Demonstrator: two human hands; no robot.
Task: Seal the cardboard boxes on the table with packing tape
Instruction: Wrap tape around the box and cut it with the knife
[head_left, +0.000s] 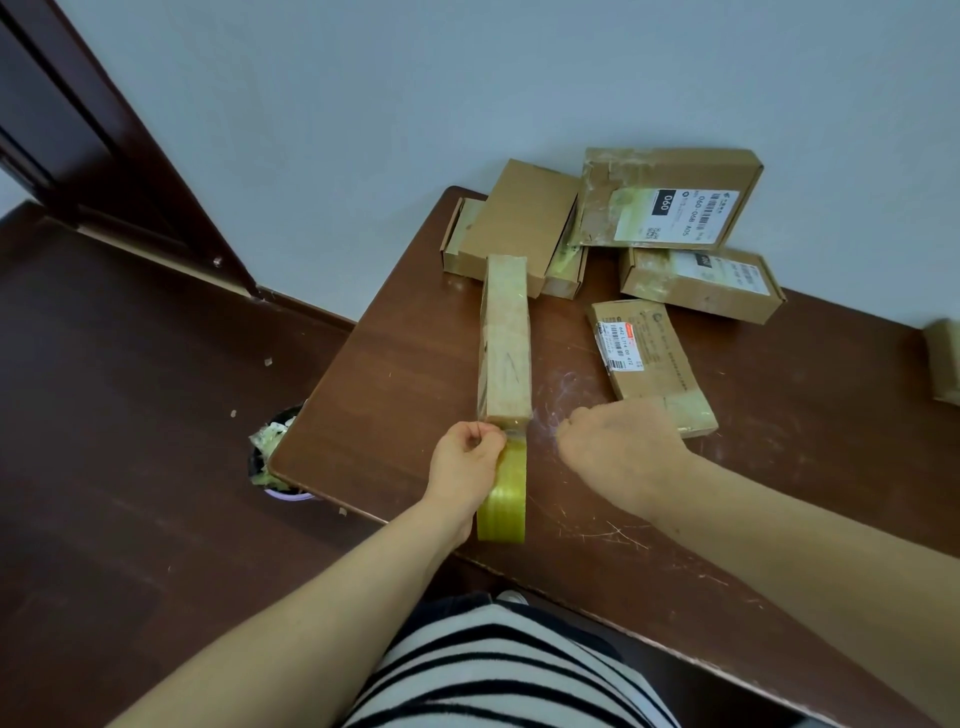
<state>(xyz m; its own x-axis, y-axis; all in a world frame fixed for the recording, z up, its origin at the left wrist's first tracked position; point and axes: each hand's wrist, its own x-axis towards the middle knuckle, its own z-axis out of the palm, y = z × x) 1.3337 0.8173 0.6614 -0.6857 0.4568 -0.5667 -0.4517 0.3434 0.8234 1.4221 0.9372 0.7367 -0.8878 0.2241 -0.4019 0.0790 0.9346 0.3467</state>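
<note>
A long narrow cardboard box (505, 338) stands on its edge on the brown table (779, 467), its top face covered with glossy tape. A yellowish roll of packing tape (503, 499) hangs at the box's near end, joined to it by a short strip. My left hand (465, 470) pinches the tape at the box's near corner, beside the roll. My right hand (621, 449) hovers just right of the box end, fingers curled toward the strip; what they hold is hidden.
Several other cardboard boxes lie toward the wall: a plain one (519, 223), a large labelled one (670, 200), another (701, 283) and a flat one (652, 364) near my right hand. A bin (272, 452) with tape scraps stands on the floor by the table's left corner.
</note>
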